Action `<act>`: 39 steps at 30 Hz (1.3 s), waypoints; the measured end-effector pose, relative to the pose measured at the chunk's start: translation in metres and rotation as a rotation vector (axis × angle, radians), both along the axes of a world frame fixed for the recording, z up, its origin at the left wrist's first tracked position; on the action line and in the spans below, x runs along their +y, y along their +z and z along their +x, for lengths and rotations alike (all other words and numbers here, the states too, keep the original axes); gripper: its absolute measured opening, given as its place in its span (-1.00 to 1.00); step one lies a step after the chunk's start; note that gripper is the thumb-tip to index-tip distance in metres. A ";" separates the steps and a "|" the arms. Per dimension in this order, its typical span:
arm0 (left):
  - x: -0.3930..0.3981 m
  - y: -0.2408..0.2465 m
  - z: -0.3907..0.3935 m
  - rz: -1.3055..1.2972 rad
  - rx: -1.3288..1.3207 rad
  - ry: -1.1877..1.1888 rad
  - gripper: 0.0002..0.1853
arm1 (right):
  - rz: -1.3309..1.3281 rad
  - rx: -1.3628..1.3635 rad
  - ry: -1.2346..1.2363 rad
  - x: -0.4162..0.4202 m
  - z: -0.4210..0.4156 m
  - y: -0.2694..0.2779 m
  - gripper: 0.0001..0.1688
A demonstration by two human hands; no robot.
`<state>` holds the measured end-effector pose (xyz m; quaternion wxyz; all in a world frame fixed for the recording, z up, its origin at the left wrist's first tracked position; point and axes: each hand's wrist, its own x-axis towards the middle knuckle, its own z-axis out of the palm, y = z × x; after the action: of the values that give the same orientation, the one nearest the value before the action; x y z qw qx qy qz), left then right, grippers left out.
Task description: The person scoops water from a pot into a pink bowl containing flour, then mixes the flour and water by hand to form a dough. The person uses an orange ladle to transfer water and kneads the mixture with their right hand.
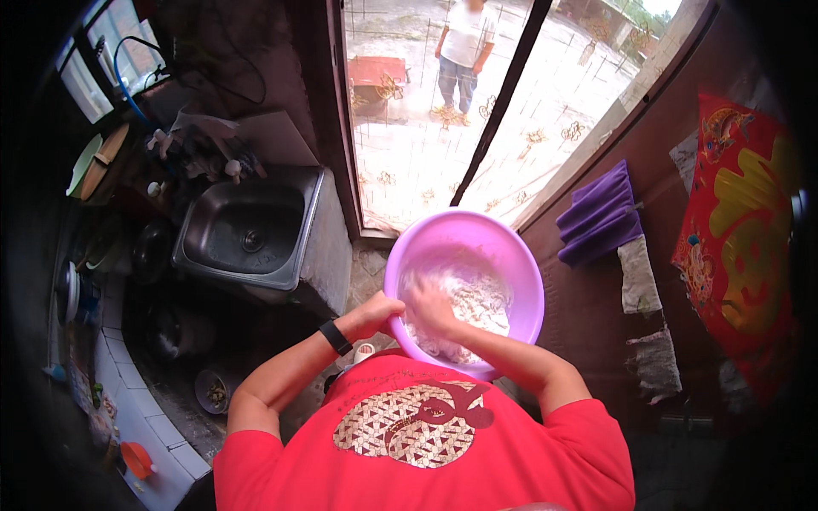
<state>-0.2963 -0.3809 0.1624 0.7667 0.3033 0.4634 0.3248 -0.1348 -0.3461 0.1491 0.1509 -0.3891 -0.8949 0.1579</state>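
A pink plastic basin (528, 281) is directly in front of my body. My left hand (377, 314) grips its left rim, thumb over the edge. Inside lies a white, floury, clumped mixture (480, 300), drier and lumpier on the right side. My right hand (429, 305) reaches down into the basin at the left part of this mixture. Motion blurs its fingers, so their closure and anything between them cannot be made out. What supports the basin from below is hidden.
A stainless steel sink (300, 223) stands to the left, beside a tiled counter (137, 399) with a bowl (214, 389) and an orange utensil (137, 460). Ahead, a person (461, 51) stands beyond a patterned door curtain (409, 160). A purple cloth (601, 214) hangs at right.
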 end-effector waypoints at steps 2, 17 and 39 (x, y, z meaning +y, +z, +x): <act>-0.005 0.001 -0.004 -0.020 -0.019 0.034 -0.61 | 0.023 0.024 0.327 -0.019 0.017 -0.002 -0.81; -0.012 0.026 -0.006 0.079 0.009 0.051 -0.75 | -0.043 0.070 0.283 0.105 0.086 -0.013 -0.74; -0.003 0.011 -0.007 0.001 0.031 0.050 -0.63 | -0.391 -0.714 0.136 0.039 0.118 0.015 -0.19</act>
<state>-0.3036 -0.3839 0.1732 0.7508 0.2970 0.4824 0.3396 -0.0164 -0.3074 0.1640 -0.2568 -0.3809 -0.8678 0.1895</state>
